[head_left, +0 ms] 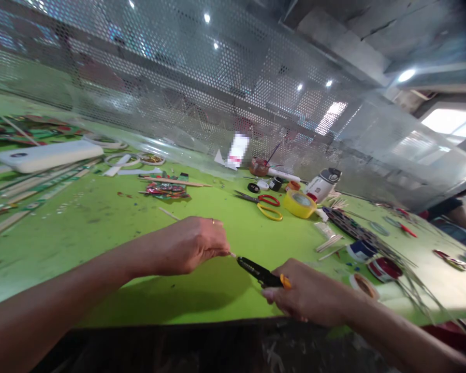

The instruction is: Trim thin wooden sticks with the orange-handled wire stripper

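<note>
My right hand (306, 292) is closed around the handles of black wire strippers (256, 272) with a bit of orange on the grip. Their jaws point left, toward my left hand (202, 243), which is held over the green table (225, 295) near its front edge. My left fingers are pinched on a thin, pale stick (232, 254); only its short end shows, right at the tip of the tool. Whether the jaws touch it, I cannot tell. Beyond my hands lie scissors (258, 202) with one red and one yellow handle.
A roll of yellow tape (300, 203), a white bottle (323, 185) and paint jars (384, 268) stand to the right. Bamboo strips (39, 189) and a white case-like object (50, 154) lie left. A perforated metal screen (171, 77) rises behind the table.
</note>
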The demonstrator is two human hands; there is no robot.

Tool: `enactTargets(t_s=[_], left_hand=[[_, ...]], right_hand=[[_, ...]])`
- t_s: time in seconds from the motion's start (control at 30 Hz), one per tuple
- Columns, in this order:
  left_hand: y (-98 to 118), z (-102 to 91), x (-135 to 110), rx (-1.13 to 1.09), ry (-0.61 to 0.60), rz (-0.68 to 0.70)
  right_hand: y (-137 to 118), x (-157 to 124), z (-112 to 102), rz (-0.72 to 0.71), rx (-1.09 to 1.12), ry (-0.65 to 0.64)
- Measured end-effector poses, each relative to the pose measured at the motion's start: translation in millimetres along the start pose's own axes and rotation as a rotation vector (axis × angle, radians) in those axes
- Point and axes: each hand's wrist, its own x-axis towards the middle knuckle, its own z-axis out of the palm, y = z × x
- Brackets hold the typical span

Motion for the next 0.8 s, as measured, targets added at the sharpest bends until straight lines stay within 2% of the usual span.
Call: enactTargets(t_s=[0.13,0.2,0.27,0.4,0.53,0.67,0.8], left_hand=[[0,0.0,0,0.018,0.002,0.013],[1,-0.2,0,0.019,0.000,0.014],[3,-1.1,1,0.012,-0.015,0.004],[5,-3.6,3,-0.025,-0.079,-0.066],[5,-4.0,3,-0.055,-0.101,-0.061],[3,-4.1,2,-0.020,-0.032,0.001],[2,-6.1,1,0.021,-0.023,0.039]], right_hand=[[4,1,5,-0.018,0.174,-0.104],[5,0,6,-0.008,0.180,-0.117],[4,-1,5,-0.002,0.075,-0.060],[2,-5,3,-0.017,-0.251,0.144],[-1,-6,5,-0.001,-0.391,0.220],[-4,-7,4,0.008,-0.359,0.177],[-6,-6,1,-0.021,-0.091,0.012]])
